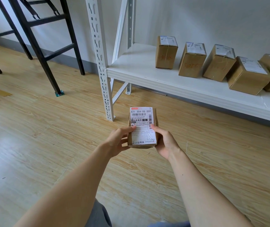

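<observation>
A parcel [142,126] is sitting between the left hand [117,140] and the right hand [165,141], above the floor [49,128], just before the shelf's [139,71] front left post [101,63]. Five boxes [219,63] are standing in a row on the shelf, running from its back toward its front right edge. A stand [37,40] is standing on the floor, left of the shelf.

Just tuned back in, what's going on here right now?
A person holds a small cardboard parcel in both hands, label facing up. The left hand grips its left side and the right hand its right, thumbs on top. It is held above the wooden floor, in front of a low white shelf. Five similar boxes stand in a row on that shelf.
</observation>
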